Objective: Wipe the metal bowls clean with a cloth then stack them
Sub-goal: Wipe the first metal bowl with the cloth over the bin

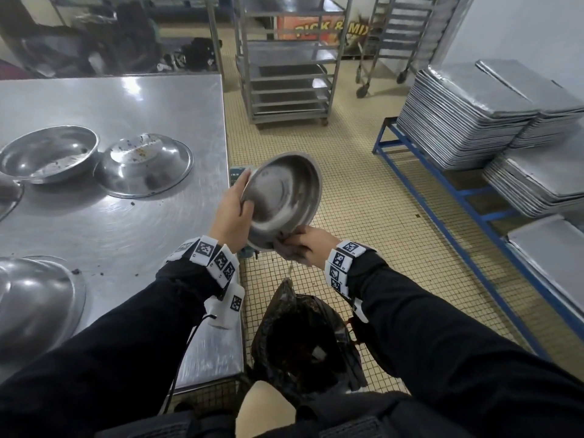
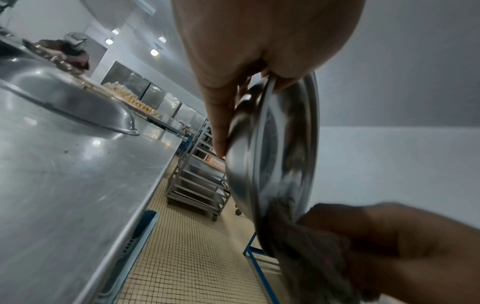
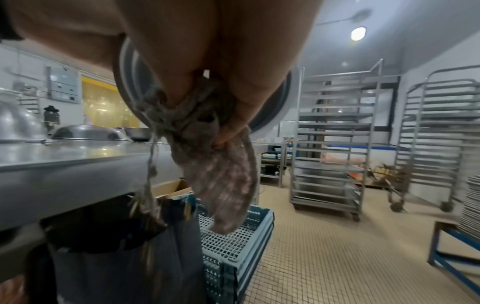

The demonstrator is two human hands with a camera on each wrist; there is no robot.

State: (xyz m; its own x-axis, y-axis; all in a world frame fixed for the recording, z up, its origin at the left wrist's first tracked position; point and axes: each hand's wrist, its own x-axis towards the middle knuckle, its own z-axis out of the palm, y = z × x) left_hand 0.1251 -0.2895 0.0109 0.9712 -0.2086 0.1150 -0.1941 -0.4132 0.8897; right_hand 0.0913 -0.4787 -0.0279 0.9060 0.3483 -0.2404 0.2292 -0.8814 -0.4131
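Left hand (image 1: 232, 213) grips the round shiny metal bowl (image 1: 282, 197) by its rim, centre of the head frame, fingers curled over the near-left edge and thumb inside. Bowl is tilted on edge, open side facing the person, held off the table over the floor.

Right hand (image 1: 305, 248) is bunched around a crumpled grey-brown cloth (image 1: 286, 249), pressing it against the bowl's lower rim. Right wrist view shows the cloth (image 3: 207, 156) hanging out of the curled fingers with frayed threads trailing. Something thin is falling from the cloth toward the black-lined bin (image 1: 303, 339) at lower centre; can't tell if it's liquid or crumbs.

Step in hand, my read: wiping this bowl, scraping residue off the edge into the bin. Inside looks mostly clean, some smears near the bottom.

Not done yet: on the steel table (image 1: 126, 222) at left, an upright metal bowl with scraps inside (image 1: 47, 153) and, just beside it, an upturned bowl with specks on its base (image 1: 143, 164). Another upturned bowl (image 1: 34, 295) sits lower left; state unclear. No stack visible.

Next move likely needs a last pass round the rim, then setting the bowl down on bare table to start a stack, with the cloth kept in the right hand.
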